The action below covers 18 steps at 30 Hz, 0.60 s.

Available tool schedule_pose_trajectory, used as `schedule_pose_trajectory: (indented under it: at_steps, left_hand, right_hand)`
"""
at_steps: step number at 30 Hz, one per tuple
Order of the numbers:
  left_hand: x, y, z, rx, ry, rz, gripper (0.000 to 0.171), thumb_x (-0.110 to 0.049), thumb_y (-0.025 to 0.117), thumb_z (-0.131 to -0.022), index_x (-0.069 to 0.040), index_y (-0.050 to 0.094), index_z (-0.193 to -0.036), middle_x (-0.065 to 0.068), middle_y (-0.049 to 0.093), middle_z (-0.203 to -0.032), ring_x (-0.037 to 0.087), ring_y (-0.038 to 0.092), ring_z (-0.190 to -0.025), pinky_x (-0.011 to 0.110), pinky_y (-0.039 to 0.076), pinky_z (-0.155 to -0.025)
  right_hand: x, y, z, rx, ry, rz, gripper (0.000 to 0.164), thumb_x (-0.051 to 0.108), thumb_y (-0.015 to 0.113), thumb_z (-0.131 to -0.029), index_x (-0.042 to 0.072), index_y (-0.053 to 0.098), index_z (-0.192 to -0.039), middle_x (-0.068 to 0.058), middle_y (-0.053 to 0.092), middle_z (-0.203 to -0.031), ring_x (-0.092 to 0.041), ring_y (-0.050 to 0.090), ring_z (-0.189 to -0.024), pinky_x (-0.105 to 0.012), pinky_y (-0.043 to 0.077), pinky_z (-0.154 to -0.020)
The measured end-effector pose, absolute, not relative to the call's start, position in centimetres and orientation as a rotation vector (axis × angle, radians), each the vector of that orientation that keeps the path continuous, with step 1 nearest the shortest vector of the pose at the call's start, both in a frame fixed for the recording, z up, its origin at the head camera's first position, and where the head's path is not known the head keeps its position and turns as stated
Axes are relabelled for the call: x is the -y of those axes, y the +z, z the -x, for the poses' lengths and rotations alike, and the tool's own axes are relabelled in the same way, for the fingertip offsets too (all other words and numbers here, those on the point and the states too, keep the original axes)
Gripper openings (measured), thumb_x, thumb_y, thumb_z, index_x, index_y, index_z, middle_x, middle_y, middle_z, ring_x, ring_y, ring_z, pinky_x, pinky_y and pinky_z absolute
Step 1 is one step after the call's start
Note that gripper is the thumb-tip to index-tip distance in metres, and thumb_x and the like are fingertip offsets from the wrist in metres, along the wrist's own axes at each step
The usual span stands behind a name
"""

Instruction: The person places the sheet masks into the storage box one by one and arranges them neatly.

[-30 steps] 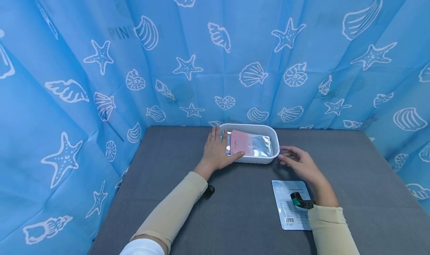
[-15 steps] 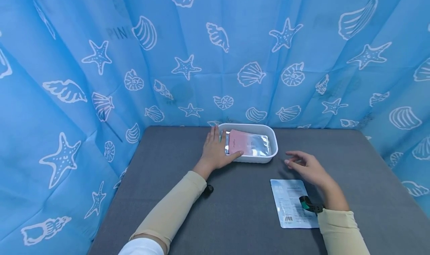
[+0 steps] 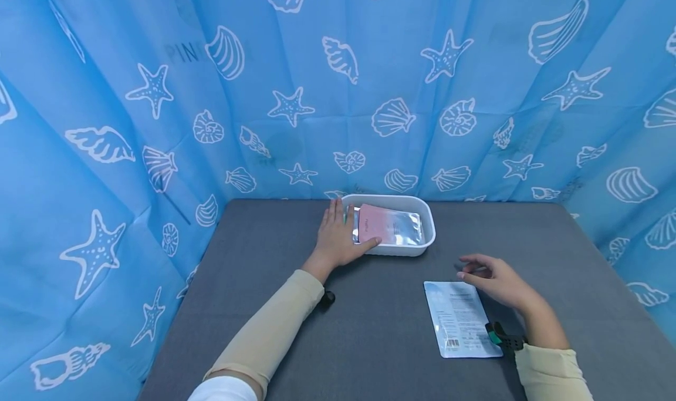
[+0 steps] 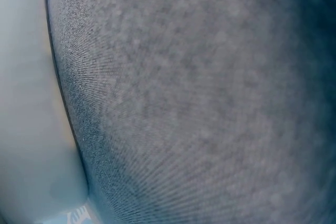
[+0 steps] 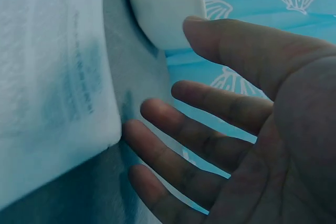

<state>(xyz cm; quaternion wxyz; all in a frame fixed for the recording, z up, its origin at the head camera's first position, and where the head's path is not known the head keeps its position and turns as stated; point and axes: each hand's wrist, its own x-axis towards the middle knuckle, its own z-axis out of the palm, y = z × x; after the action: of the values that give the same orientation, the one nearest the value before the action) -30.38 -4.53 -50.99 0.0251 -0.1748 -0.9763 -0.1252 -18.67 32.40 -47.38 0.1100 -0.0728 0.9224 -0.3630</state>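
A white plastic tub [image 3: 401, 250] with rounded corners stands near the back of the table; its side fills the left edge of the left wrist view. Inside lies a pink and silver flat packet [image 3: 379, 225] on top of another silvery one. My left hand [image 3: 337, 236] rests over the tub's left end, fingers straight, thumb along the front rim. A pale blue flat packet [image 3: 458, 322], with small print and a barcode, lies right of centre. Close beyond its far right corner hovers my right hand [image 3: 499, 280], holding nothing, fingers loosely bent and apart in the right wrist view.
Grey cloth covers the table [image 3: 253, 272]. A blue curtain [image 3: 338, 95] printed with white shells and starfish hangs along the back and both sides. A dark wrist device [image 3: 327, 299] shows under the left sleeve, and a black band [image 3: 507, 337] circles the right wrist.
My right hand has drawn back from the tub's right end, toward me and to the right, to beside the pale blue packet. The left hand stays on the tub.
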Motion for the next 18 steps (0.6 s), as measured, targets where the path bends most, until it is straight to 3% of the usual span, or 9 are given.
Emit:
schedule_pose_trajectory:
  at_steps: [6,18]
  left_hand:
    - [4.4,-51.0,30.4,3.026,-0.394,0.537,0.121,-0.094,0.036,-0.089,-0.010,0.012,-0.171,0.021,-0.002,-0.179,0.039,-0.006,-0.167,0.052,0.008,-0.135]
    - [4.4,-51.0,30.5,3.038,-0.386,0.527,0.121,-0.094,0.036,-0.089,-0.009,0.011,-0.171,0.022,-0.002,-0.179,0.041,-0.003,-0.167,0.052,0.008,-0.135]
  right_hand:
    - [-32.6,-48.1,17.7,-2.759,-1.012,0.162,0.064,0.031,0.077,-0.098,-0.008,0.056,-0.144,-0.033,0.062,-0.140,-0.047,0.065,-0.120,-0.061,0.058,-0.094]
    - [-32.4,-48.9,16.7,-2.791,-0.954,0.206,0.071,0.033,0.090,-0.086,-0.005,0.063,-0.140,-0.030,0.064,-0.138,-0.042,0.064,-0.117,-0.062,0.055,-0.096]
